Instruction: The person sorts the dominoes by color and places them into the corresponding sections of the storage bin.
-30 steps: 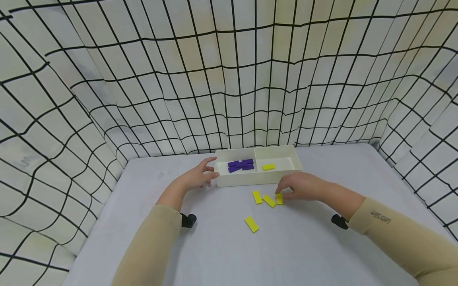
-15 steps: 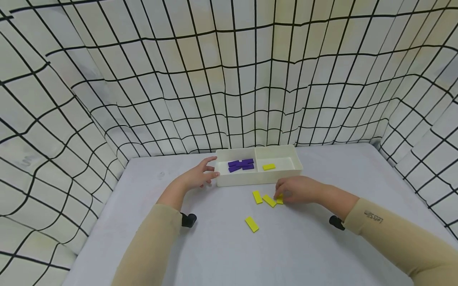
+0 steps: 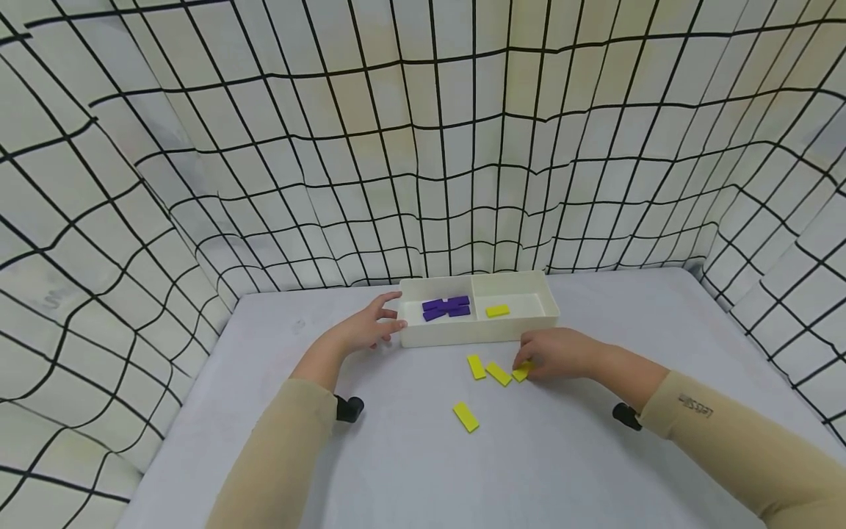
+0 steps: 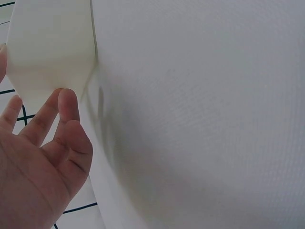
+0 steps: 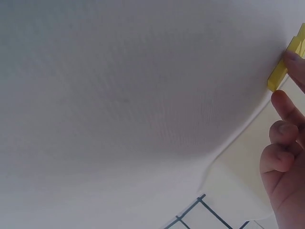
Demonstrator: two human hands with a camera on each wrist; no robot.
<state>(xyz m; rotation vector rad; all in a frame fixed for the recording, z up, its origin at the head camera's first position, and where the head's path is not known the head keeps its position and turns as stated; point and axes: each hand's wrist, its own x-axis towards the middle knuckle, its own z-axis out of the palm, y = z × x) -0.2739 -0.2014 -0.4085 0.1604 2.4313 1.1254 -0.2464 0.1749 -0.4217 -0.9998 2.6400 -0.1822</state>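
A white two-compartment box stands near the back of the table. My left hand rests at its left end, fingers spread and fairly straight, with fingertips against the end wall in the left wrist view. In front of the box's right half, my right hand pinches a yellow block at the table; the hand partly covers it. In the right wrist view, the thumb and a finger are on this flat yellow block. Two yellow blocks lie just left of it, the nearer one slanted.
Several purple blocks lie in the box's left compartment, and one yellow block in the right. Another yellow block lies closer to me on the white table. Black netting over pale walls surrounds the table's back and sides.
My right hand first closed over the rightmost yellow block, then shifted slightly right, turning the block to a slant. The left hand and box have stayed in place.
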